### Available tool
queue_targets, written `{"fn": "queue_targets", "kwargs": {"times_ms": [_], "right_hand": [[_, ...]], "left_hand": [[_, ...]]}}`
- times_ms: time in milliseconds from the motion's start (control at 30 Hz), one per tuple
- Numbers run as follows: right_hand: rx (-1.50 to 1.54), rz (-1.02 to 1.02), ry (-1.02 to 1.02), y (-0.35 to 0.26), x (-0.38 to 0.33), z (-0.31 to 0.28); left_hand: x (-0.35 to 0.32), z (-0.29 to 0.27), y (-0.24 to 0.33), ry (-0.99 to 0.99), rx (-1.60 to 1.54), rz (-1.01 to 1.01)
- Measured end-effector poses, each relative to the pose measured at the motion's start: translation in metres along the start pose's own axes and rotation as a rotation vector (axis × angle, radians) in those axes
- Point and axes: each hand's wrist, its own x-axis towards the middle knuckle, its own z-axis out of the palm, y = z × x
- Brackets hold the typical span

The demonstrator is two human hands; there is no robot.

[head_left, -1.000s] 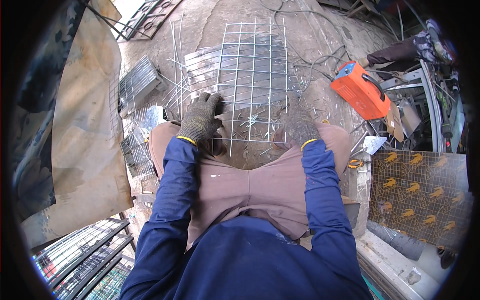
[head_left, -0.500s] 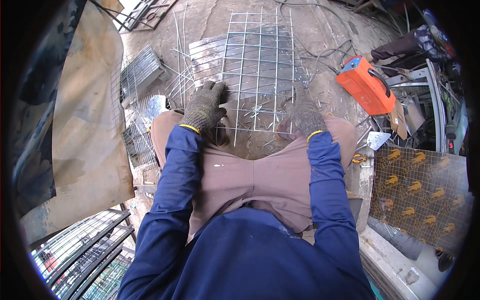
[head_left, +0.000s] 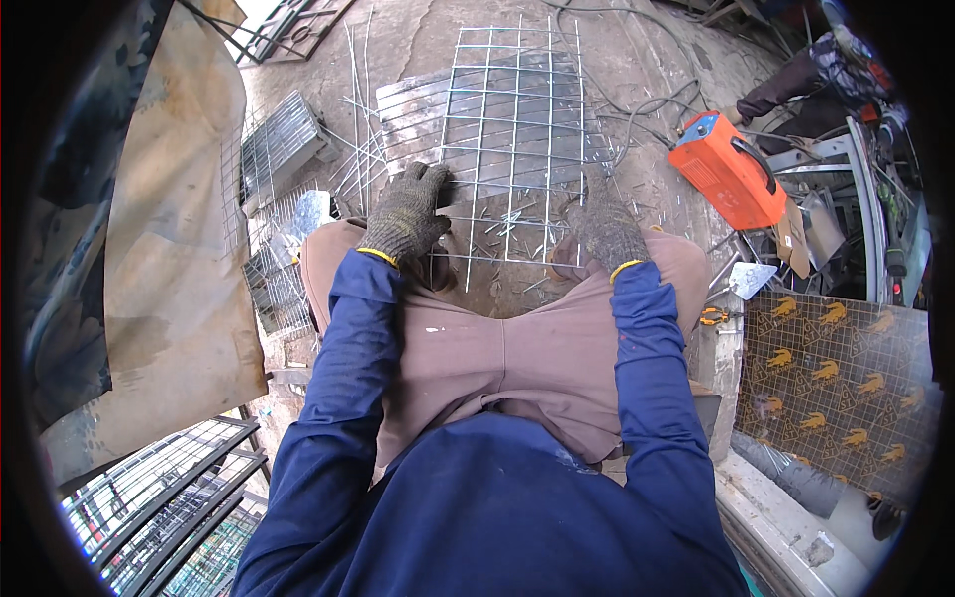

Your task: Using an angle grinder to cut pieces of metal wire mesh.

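Observation:
A wire mesh panel point(head_left: 515, 119), with long bars and thinner crosswires, lies in front of me, partly over a grey metal sheet point(head_left: 410, 114). Both my hands wear dark knitted gloves with yellow cuffs. Beside the panel's left edge, near my left knee, is my left hand point(head_left: 406, 211), its fingers stretched forward and thumb apart. My right hand point(head_left: 607, 224) rests by the right edge next to my right knee, fingers extended and thumb toward the mesh. Neither visibly grips anything, though the fingertips' undersides are hidden. Short wire offcuts point(head_left: 512, 221) litter the ground between my feet.
An orange welding machine point(head_left: 728, 169) stands at the right, with cables point(head_left: 652, 104) behind it. Another person's sleeved arm point(head_left: 786, 92) reaches near it. Loose wires point(head_left: 360, 149) and a metal box shape point(head_left: 282, 144) lie left. Orange-handled pliers point(head_left: 712, 316) sit beside my right knee.
My hands and the mesh panel stay in place. At the right, the other person's arm and body have shifted slightly.

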Motion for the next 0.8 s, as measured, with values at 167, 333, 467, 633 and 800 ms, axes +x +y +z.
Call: {"fn": "queue_targets", "kwargs": {"times_ms": [167,333,467,633,800], "right_hand": [[0.021,0.018,0.009,-0.015,-0.007,-0.008],[0.047,-0.008,0.002,-0.011,-0.011,-0.01],[0.027,0.028,-0.003,-0.012,-0.007,-0.008],[-0.122,-0.058,0.012,-0.004,-0.004,-0.004],[-0.231,-0.168,0.009,-0.002,-0.007,-0.003]], "left_hand": [[-0.001,0.001,-0.003,-0.014,0.008,-0.05],[0.0,-0.002,0.002,-0.025,0.001,-0.052],[-0.001,-0.001,0.002,-0.015,0.007,-0.059],[-0.001,-0.001,0.002,-0.013,-0.013,-0.04],[-0.002,0.0,0.0,0.001,-0.026,-0.044]]}}
